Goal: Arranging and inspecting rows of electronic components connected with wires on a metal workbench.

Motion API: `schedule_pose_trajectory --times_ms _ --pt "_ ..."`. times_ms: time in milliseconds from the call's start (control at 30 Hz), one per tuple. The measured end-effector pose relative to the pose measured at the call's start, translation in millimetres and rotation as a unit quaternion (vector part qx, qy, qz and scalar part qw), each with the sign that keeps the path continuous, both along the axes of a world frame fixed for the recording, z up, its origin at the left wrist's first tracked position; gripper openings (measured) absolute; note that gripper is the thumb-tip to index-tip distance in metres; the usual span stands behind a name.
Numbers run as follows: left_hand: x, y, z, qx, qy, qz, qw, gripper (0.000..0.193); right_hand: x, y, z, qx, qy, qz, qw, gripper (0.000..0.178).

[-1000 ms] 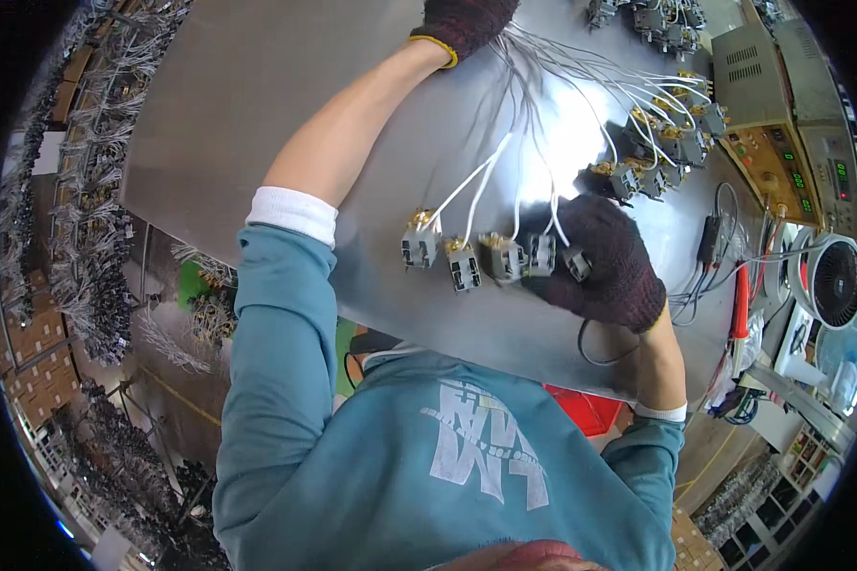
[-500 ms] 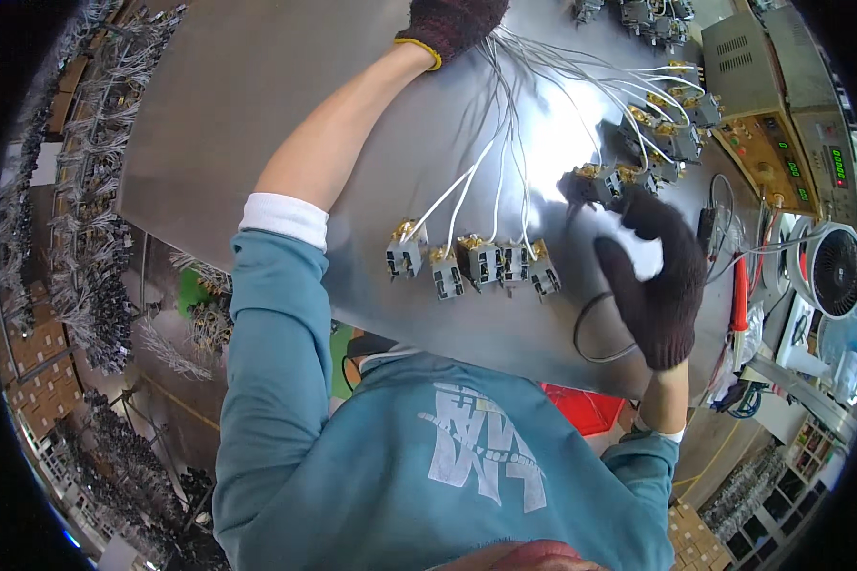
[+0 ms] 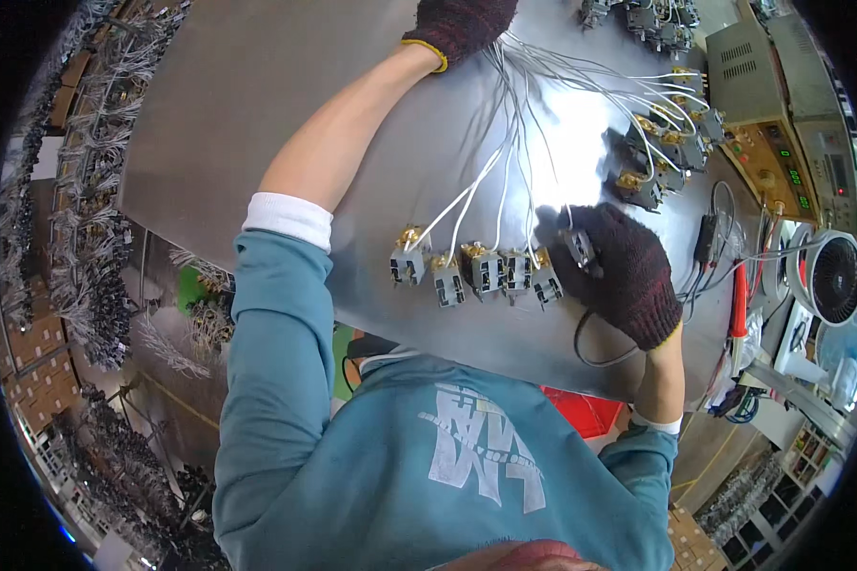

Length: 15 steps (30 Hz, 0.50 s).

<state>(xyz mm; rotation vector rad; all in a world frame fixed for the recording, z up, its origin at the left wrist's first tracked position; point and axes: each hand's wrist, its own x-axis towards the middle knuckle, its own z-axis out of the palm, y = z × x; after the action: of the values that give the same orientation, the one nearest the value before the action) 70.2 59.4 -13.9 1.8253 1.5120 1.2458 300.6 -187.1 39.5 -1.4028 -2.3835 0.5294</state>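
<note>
At the far edge of the metal table [image 3: 257, 86], my left hand [image 3: 462, 27], in a dark knitted glove with a yellow cuff, is closed around a bundle of white wires [image 3: 516, 109]. The wires fan out to small grey connector blocks with brass-coloured terminals. Several connector blocks [image 3: 487, 271] lie in a row left of my right hand [image 3: 627, 271]. That gloved hand is closed on one connector block [image 3: 578, 247], held between thumb and fingers just beside the row. More wired connector blocks [image 3: 667, 152] sit beyond it on the right.
Metal instruments with lit displays [image 3: 781, 162] stand at the right edge. A black cable [image 3: 583, 347] curls below my right hand. A red-handled tool [image 3: 739, 300] and a round fan [image 3: 835, 276] are farther right. Racks of hanging wires [image 3: 95, 219] line the left.
My right hand has moved left and taken a connector block from the right-hand group to the row's right end. My left hand still holds the wires.
</note>
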Motion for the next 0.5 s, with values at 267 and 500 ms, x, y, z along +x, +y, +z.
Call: schedule_pose_trajectory --times_ms 267,500 --pt "1 7 -14 0.045 -0.016 -0.035 0.998 0.037 0 -16 13 -0.029 -0.007 0.000 1.000 0.040" --pt "1 8 -17 -0.016 -0.085 -0.037 0.996 0.040 52 -1 20 0.092 -0.011 -0.197 0.976 0.057"
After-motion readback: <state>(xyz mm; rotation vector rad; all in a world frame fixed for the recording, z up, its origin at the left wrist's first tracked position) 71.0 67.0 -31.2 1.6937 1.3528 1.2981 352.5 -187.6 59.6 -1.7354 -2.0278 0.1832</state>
